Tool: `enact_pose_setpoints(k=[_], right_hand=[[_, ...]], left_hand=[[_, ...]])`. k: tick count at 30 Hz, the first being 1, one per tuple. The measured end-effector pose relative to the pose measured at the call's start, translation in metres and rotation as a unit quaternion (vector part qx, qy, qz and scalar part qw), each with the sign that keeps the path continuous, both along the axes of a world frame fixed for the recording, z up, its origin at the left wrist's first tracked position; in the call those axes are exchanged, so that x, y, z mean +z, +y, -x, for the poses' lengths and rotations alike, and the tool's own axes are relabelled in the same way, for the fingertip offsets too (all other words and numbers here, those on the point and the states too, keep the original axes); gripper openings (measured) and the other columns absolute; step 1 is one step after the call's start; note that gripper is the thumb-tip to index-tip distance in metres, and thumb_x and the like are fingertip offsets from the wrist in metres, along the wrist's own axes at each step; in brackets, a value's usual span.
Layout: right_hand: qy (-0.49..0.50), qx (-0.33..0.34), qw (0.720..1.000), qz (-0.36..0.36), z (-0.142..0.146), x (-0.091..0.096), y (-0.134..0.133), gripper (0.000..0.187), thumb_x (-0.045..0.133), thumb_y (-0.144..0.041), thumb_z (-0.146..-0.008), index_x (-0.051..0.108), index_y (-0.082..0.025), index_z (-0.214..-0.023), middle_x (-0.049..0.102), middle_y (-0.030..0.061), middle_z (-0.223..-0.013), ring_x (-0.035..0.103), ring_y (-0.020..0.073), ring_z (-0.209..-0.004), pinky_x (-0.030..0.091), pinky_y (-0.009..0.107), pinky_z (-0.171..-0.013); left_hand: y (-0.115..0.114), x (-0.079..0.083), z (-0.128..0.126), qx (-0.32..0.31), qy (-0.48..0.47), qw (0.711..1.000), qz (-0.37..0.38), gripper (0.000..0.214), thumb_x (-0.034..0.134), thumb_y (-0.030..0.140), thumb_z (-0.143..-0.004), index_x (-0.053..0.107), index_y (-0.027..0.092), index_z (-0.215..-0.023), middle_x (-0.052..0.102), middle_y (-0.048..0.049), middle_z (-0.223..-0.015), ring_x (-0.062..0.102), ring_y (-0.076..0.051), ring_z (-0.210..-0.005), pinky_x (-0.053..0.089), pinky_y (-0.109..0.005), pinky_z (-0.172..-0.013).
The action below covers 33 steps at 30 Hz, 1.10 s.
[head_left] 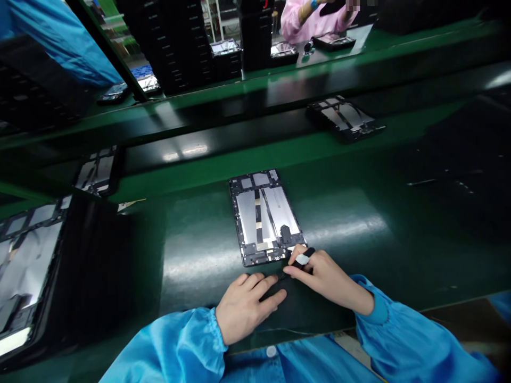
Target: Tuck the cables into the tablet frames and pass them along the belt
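Note:
An opened tablet [265,213], its inside facing up, lies on the dark green table in front of me. Silver battery panels, flex cables and a black frame show in it. Just off its lower right corner, my right hand [319,274] pinches a slim black tool [302,258] wrapped in white tape, perhaps tweezers. The tool slants down toward the table, its tip close to my left fingertips. My left hand [247,306] rests palm down below the tablet, fingers stretched and slightly apart. Whether anything small lies under those fingertips I cannot tell.
At left stands a stack topped by another opened tablet [30,255]. More opened tablets lie beyond, one at back left [96,170] and one at back right [345,117]. Tall black tray stacks [167,42] rise behind the ledge. A person in a pink sleeve [295,21] works across.

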State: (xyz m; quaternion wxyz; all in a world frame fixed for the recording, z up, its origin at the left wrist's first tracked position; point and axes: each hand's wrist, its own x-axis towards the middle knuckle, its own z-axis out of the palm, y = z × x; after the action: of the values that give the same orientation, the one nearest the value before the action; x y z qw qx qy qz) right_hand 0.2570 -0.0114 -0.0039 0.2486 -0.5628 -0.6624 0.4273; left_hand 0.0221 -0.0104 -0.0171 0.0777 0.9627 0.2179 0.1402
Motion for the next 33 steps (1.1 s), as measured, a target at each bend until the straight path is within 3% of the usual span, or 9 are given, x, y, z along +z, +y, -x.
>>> enact_pose_setpoints(k=[8, 14, 18, 22, 33], right_hand=[[0.031, 0.004, 0.999, 0.004, -0.002, -0.004, -0.003, 0.019, 0.059, -0.036, -0.092, 0.062, -0.02, -0.081, 0.064, 0.0014, -0.071, 0.062, 0.0178, -0.061, 0.047, 0.028, -0.054], [0.177, -0.084, 0.981, 0.002, -0.003, 0.019, 0.016, 0.036, 0.059, -0.053, -0.09, 0.057, -0.02, -0.075, 0.063, 0.0027, -0.072, 0.062, 0.0139, -0.057, 0.054, 0.024, -0.051], [0.187, -0.036, 0.979, 0.069, 0.017, 0.029, 0.044, 0.034, 0.063, -0.051, -0.087, 0.056, -0.019, -0.077, 0.066, 0.0025, -0.068, 0.068, 0.0166, -0.061, 0.056, 0.023, -0.05], [0.179, -0.012, 0.976, 0.124, 0.038, 0.022, 0.061, 0.03, 0.065, -0.047, -0.085, 0.054, -0.018, -0.081, 0.066, 0.0011, -0.06, 0.073, 0.0199, -0.063, 0.056, 0.023, -0.047], [0.158, -0.015, 0.975, 0.155, 0.045, 0.016, 0.067, 0.03, 0.065, -0.046, -0.084, 0.054, -0.017, -0.081, 0.067, 0.0016, -0.058, 0.072, 0.0193, -0.061, 0.057, 0.023, -0.048]], left_hand=[[0.001, 0.001, -0.002, 0.003, -0.015, 1.0, 0.004, 0.026, 0.051, 0.027, -0.098, 0.061, 0.025, -0.121, 0.062, -0.0055, -0.121, 0.055, -0.021, -0.097, 0.045, -0.033, -0.074], [0.002, 0.004, 0.003, 0.02, -0.046, 0.999, -0.017, 0.022, 0.055, 0.026, -0.096, 0.062, 0.025, -0.117, 0.064, -0.0058, -0.118, 0.058, -0.019, -0.094, 0.046, -0.03, -0.072], [0.013, 0.01, 0.02, 0.072, -0.107, 0.991, -0.033, 0.018, 0.056, 0.021, -0.096, 0.063, 0.019, -0.111, 0.067, -0.0058, -0.106, 0.06, -0.017, -0.091, 0.047, -0.029, -0.073], [0.024, 0.007, 0.034, 0.12, -0.116, 0.985, -0.052, 0.016, 0.054, 0.019, -0.096, 0.063, 0.019, -0.109, 0.068, -0.0055, -0.103, 0.06, -0.016, -0.088, 0.048, -0.029, -0.078], [0.026, -0.003, 0.037, 0.127, -0.113, 0.985, -0.041, 0.017, 0.053, 0.018, -0.097, 0.063, 0.018, -0.11, 0.069, -0.0053, -0.103, 0.059, -0.016, -0.089, 0.049, -0.029, -0.079]])
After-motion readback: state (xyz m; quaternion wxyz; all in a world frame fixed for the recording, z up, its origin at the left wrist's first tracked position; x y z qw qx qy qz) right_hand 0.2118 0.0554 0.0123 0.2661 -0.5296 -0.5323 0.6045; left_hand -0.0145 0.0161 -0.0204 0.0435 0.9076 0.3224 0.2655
